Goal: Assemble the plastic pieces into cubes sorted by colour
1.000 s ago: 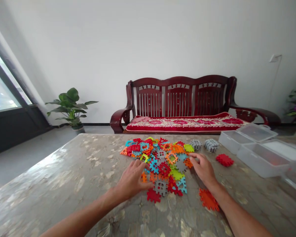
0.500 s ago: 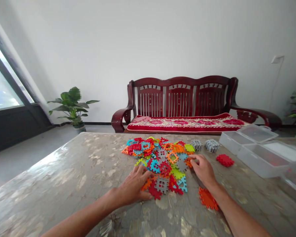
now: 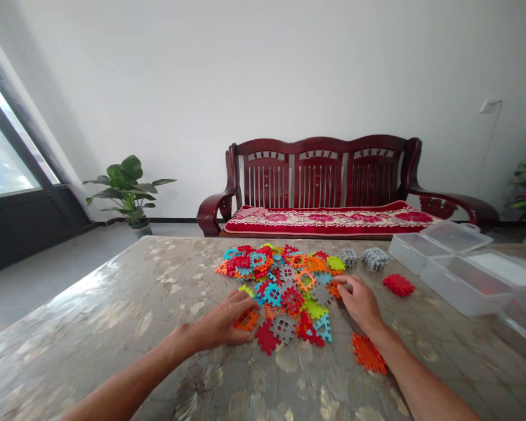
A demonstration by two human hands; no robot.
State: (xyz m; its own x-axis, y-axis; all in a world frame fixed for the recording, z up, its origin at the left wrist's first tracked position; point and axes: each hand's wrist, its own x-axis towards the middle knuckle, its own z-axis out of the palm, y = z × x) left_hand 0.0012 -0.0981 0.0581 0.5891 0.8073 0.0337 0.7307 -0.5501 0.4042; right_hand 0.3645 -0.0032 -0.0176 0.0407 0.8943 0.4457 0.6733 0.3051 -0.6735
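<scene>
A heap of colourful interlocking plastic tiles (image 3: 293,299) with toothed edges, some with window cut-outs, lies on the table. At its near left side, my left hand (image 3: 230,318) is closed with thumb and fingers around an orange window tile (image 3: 247,320). My right hand (image 3: 360,301) pinches at an orange tile (image 3: 333,288) on the heap's right edge; the fingertips partly cover it. Beside the left hand lie a dark red tile (image 3: 267,337) and a grey window tile (image 3: 283,328). An orange stack of tiles (image 3: 369,353) sits close to my right forearm.
Right of the heap stand a red tile stack (image 3: 398,285) and two grey tile stacks (image 3: 348,257), (image 3: 376,258). Clear plastic boxes (image 3: 453,298) with lids occupy the right side of the table (image 3: 158,316). Behind it is a wooden bench (image 3: 319,169); a potted plant (image 3: 134,187) stands left.
My left hand has drawn back a little to the left, taking the orange window tile with it. The dark red tile has shifted left and now shows more fully. My right hand is nearly unmoved.
</scene>
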